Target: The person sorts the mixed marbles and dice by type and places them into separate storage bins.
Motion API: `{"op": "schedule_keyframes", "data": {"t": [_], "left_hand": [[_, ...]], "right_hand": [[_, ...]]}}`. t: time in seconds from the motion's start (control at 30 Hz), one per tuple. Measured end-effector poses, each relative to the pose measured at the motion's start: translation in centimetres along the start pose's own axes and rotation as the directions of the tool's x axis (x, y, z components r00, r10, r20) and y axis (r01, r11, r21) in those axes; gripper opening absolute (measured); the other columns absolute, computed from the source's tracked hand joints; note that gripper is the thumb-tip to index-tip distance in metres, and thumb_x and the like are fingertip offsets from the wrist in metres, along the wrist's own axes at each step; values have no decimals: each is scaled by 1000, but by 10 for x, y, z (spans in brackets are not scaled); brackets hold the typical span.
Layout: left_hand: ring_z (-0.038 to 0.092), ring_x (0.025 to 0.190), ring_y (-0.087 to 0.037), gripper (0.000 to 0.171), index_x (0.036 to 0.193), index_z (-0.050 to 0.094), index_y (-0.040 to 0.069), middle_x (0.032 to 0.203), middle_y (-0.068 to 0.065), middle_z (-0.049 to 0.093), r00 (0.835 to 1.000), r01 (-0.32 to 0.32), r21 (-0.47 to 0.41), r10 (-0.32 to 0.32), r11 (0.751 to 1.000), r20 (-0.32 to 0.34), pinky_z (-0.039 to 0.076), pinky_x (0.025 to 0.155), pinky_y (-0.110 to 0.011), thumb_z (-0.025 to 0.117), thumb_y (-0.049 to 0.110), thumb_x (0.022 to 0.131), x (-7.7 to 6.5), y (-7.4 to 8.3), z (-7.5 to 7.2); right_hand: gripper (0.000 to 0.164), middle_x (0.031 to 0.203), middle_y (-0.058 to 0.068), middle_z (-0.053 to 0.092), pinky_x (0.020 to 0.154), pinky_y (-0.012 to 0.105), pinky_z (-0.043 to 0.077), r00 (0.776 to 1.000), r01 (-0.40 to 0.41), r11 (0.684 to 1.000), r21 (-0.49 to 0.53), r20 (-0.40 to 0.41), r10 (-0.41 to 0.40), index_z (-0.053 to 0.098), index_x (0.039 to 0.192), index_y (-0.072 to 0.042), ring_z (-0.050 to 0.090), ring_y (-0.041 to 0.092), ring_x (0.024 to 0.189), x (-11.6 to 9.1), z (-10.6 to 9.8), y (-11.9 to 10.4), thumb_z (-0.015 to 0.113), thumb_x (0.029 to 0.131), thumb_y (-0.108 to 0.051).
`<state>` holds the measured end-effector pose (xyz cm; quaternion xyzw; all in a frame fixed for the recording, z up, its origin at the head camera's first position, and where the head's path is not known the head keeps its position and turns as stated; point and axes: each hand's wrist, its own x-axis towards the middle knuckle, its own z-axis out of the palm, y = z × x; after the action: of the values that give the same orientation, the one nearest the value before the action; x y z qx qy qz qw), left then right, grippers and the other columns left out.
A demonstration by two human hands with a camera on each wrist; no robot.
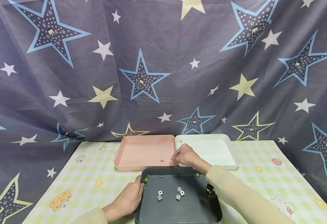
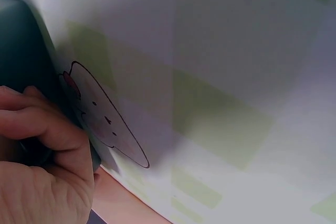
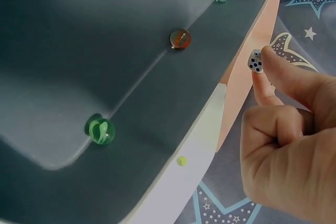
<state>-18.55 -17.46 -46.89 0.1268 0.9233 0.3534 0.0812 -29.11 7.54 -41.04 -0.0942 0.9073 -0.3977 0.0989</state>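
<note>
My right hand (image 1: 186, 155) pinches a white die (image 3: 255, 61) between thumb and fingertip, over the near right corner of the pink tray (image 1: 145, 168). Dark pips show on the die's face in the right wrist view. Another die (image 1: 161, 159) lies in the pink tray, just left of it. My left hand (image 1: 127, 196) grips the left wall of the dark grey tray (image 1: 177, 214), fingers bent over its edge in the left wrist view. Several white dice (image 1: 178, 197) sit mid-tray. Green marbles (image 3: 101, 131) and an orange-brown marble (image 3: 180, 39) rest along its far side.
Right beside the pink tray stands a white tray (image 1: 208, 152) with a light green marble (image 1: 181, 141) in its far left corner. Dark items (image 1: 210, 188) show at the grey tray's right wall, partly behind the right sleeve. A star-patterned curtain (image 1: 163, 77) hangs behind the table.
</note>
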Motion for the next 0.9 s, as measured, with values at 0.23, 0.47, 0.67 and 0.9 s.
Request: {"op": "schedule_keyframes", "data": {"t": [0.23, 0.47, 0.67, 0.9], "left_hand": [[62, 51, -12, 31, 128, 47, -16, 66, -5, 58, 1000, 18, -6, -18, 1000, 7, 53, 42, -31, 36, 9, 113, 3, -1, 0], [56, 38, -10, 38, 133, 44, -20, 65, -7, 58, 999, 37, -81, -34, 996, 38, 47, 32, -32, 38, 10, 110, 2, -3, 2], [50, 31, -7, 36, 132, 44, -19, 62, -7, 59, 998, 28, -75, -24, 997, 51, 44, 28, -32, 36, 8, 110, 1, -4, 2], [50, 30, -8, 38, 133, 42, -23, 61, -7, 57, 999, 11, -42, -9, 999, 44, 45, 28, -32, 34, 7, 110, 1, -3, 3]], "right_hand": [[13, 70, -1, 71, 52, 27, 34, 1000, -24, 1000, 5, -6, 24, 79, 76, -9, 50, 17, 68, 4, -1, -2, 92, 78, -5], [13, 69, 0, 71, 47, 27, 23, 999, -36, 999, 12, -11, 36, 79, 76, -9, 42, 16, 62, 8, -1, 1, 92, 78, -5], [13, 69, 2, 72, 47, 27, 21, 999, -40, 999, 36, -5, 41, 79, 76, -7, 37, 15, 59, 12, -1, 3, 91, 78, -3], [10, 69, 2, 72, 44, 26, 22, 998, -59, 997, 45, -3, 60, 80, 78, -7, 32, 13, 51, 19, -3, 4, 89, 80, -2]]}}
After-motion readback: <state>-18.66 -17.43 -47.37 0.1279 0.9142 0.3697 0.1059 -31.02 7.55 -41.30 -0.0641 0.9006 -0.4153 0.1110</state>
